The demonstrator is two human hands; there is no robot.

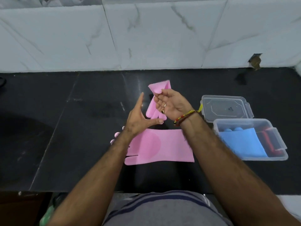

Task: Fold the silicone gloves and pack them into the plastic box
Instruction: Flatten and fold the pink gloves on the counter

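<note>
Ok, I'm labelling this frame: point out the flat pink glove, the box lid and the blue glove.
flat pink glove (162, 146): head view, palm.
box lid (226, 106): head view, centre panel.
blue glove (242, 142): head view, folded cuff.

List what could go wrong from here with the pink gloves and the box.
The right hand holds the raised pink glove only by its cuff, so it may slip or unfold. The plastic box already holds a blue glove, so space may be tight. The flat pink glove lies near the counter edge.

The left forearm (114, 154) hides the flat pink glove's (162, 145) fingers; the box's (276, 154) red contents are unclear.
</note>
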